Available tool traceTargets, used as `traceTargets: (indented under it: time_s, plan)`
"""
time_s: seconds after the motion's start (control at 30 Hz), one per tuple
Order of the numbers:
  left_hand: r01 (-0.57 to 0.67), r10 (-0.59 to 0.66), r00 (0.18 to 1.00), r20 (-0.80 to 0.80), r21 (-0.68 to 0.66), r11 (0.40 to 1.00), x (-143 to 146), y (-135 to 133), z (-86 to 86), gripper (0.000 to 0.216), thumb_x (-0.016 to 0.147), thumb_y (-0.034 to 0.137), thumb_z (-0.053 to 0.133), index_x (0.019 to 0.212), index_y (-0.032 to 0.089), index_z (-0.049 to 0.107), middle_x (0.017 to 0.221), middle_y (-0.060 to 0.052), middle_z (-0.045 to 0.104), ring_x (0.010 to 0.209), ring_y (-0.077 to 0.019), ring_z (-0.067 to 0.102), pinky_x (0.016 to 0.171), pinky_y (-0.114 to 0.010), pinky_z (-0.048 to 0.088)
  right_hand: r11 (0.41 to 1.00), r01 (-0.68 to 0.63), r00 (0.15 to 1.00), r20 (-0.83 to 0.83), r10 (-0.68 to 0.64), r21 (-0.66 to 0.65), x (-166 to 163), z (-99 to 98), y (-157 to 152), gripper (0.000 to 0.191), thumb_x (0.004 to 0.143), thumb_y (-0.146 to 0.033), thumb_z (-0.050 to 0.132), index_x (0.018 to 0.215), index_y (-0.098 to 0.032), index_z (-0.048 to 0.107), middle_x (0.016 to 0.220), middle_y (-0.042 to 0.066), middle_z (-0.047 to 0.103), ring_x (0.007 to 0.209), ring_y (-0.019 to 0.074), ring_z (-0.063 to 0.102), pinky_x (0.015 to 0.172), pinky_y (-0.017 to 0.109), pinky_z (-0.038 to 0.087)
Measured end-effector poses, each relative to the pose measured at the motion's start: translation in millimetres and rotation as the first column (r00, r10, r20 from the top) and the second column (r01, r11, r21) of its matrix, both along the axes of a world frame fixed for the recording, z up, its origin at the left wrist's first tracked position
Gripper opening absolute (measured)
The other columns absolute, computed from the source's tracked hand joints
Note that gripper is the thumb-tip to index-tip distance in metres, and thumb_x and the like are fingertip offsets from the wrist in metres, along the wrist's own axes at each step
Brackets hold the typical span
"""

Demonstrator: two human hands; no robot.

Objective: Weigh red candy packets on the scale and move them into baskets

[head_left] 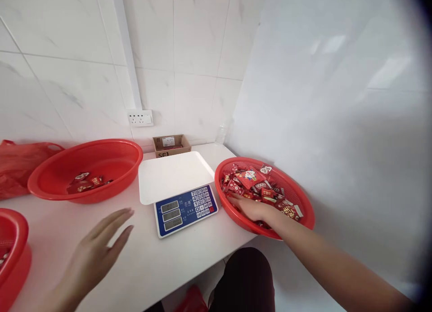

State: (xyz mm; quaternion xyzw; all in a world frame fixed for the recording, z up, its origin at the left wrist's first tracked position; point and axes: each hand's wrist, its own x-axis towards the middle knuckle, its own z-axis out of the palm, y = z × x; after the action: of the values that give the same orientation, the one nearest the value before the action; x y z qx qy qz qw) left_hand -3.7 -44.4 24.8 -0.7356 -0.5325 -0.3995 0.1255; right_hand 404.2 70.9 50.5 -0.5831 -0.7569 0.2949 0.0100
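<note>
My right hand (248, 207) reaches into a red plastic basket (300, 193) on the right, among red-wrapped candy packets (258, 177). Its fingertips are partly lost among the wrappers, so I cannot tell whether they grip one. Over the white table at the left, my left hand (101, 247) hovers with fingers stretched out and thumb apart, holding nothing. Between the two hands stands a digital scale (185, 208) with a blue keypad panel and a bare white weighing plate (175, 175).
Behind and left, a second red basket (118, 168) holds a few packets, with a red plastic bag (23, 168) beside it. Another red basket (16, 258) is cut off at the left edge. A small cardboard box (172, 145) stands against the tiled wall, near a power socket (140, 118).
</note>
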Motion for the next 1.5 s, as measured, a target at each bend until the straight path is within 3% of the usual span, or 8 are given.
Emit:
traceTargets:
  time_s: [0.23, 0.37, 0.53, 0.7, 0.87, 1.07, 1.27, 1.5]
  plan:
    - [0.203, -0.213, 0.976, 0.046, 0.162, 0.966, 48, 46, -20.0, 0.017, 0.086, 0.017, 0.05, 0.097, 0.019, 0.061, 0.09, -0.005, 0.068, 0.083, -0.0144, 0.065, 0.079, -0.024, 0.052, 0.966, 0.234, 0.972, -0.063, -0.228, 0.114, -7, -22.4, 6, 0.039, 0.083, -0.04, 0.048, 0.114, -0.021, 0.061, 0.113, 0.012, 0.065, 0.096, 0.0281, 0.061, 0.082, 0.038, 0.044]
    - [0.124, -0.144, 0.979, 0.142, 0.14, 0.982, 35, 43, -30.8, 0.015, 0.086, 0.022, 0.049, 0.094, 0.018, 0.062, 0.083, -0.004, 0.069, 0.074, -0.013, 0.066, 0.068, -0.02, 0.053, 0.956, 0.241, 0.968, -0.111, -0.225, 0.167, 4, -18.8, 13, 0.023, 0.081, -0.021, 0.044, 0.081, -0.02, 0.067, 0.082, 0.006, 0.07, 0.075, 0.0214, 0.063, 0.073, 0.033, 0.044]
    - [-0.027, 0.039, 0.935, 0.353, -0.037, 0.999, 24, 38, -37.8, 0.023, 0.085, 0.036, 0.048, 0.093, 0.019, 0.062, 0.074, -0.002, 0.07, 0.065, -0.0129, 0.066, 0.041, -0.015, 0.045, 0.925, 0.274, 0.955, -0.185, -0.231, 0.263, 19, -5.7, 31, 0.021, 0.067, -0.009, 0.053, 0.081, -0.02, 0.063, 0.086, 0.002, 0.067, 0.084, 0.0185, 0.059, 0.079, 0.03, 0.042]
    - [0.019, 0.01, 0.92, 0.391, -0.07, 0.997, 26, 39, -39.3, 0.025, 0.084, 0.039, 0.049, 0.091, 0.02, 0.064, 0.074, -0.001, 0.07, 0.065, -0.013, 0.066, 0.042, -0.015, 0.046, 0.92, 0.356, 0.914, -0.268, -0.305, 0.164, 19, 2.8, 36, 0.029, 0.076, -0.023, 0.049, 0.104, -0.021, 0.057, 0.086, 0.001, 0.064, 0.073, 0.0146, 0.058, 0.063, 0.025, 0.046]
    - [0.057, -0.026, 0.917, 0.397, -0.066, 0.996, 26, 38, -38.1, 0.024, 0.084, 0.037, 0.049, 0.092, 0.02, 0.064, 0.076, -0.001, 0.07, 0.067, -0.0129, 0.066, 0.044, -0.015, 0.047, 0.94, 0.341, 0.92, -0.212, -0.329, 0.025, 19, 14.4, 33, 0.016, 0.077, -0.034, 0.052, 0.083, -0.02, 0.057, 0.074, 0.0, 0.061, 0.066, 0.0149, 0.056, 0.056, 0.025, 0.045]
    - [0.076, -0.027, 0.909, 0.416, -0.102, 0.992, 27, 37, -34.7, 0.025, 0.084, 0.038, 0.048, 0.092, 0.02, 0.064, 0.076, -0.002, 0.07, 0.067, -0.0137, 0.066, 0.041, -0.015, 0.046, 0.982, 0.133, 0.987, -0.077, -0.144, -0.133, 9, 10.2, 28, 0.048, 0.055, -0.027, 0.074, 0.102, -0.024, 0.065, 0.11, 0.005, 0.065, 0.092, 0.0233, 0.06, 0.08, 0.031, 0.045]
    - [0.105, -0.048, 0.911, 0.41, -0.119, 0.987, 27, 37, -37.4, 0.027, 0.084, 0.04, 0.048, 0.091, 0.02, 0.065, 0.079, -0.004, 0.071, 0.069, -0.0146, 0.067, 0.042, -0.015, 0.046, 0.946, 0.316, 0.949, -0.029, -0.315, 0.074, -16, -26.6, 14, 0.038, 0.079, -0.033, 0.049, 0.112, -0.019, 0.061, 0.11, 0.013, 0.065, 0.093, 0.0274, 0.062, 0.081, 0.04, 0.044]
    - [0.124, -0.064, 0.908, 0.414, -0.119, 0.985, 26, 38, -38.2, 0.025, 0.084, 0.039, 0.048, 0.093, 0.021, 0.064, 0.078, -0.003, 0.071, 0.07, -0.0153, 0.067, 0.044, -0.016, 0.048, 0.933, 0.3, 0.949, -0.161, -0.271, 0.197, 6, -0.3, 33, 0.009, 0.067, -0.017, 0.058, 0.072, -0.02, 0.065, 0.078, 0.002, 0.068, 0.078, 0.0204, 0.061, 0.077, 0.032, 0.044]
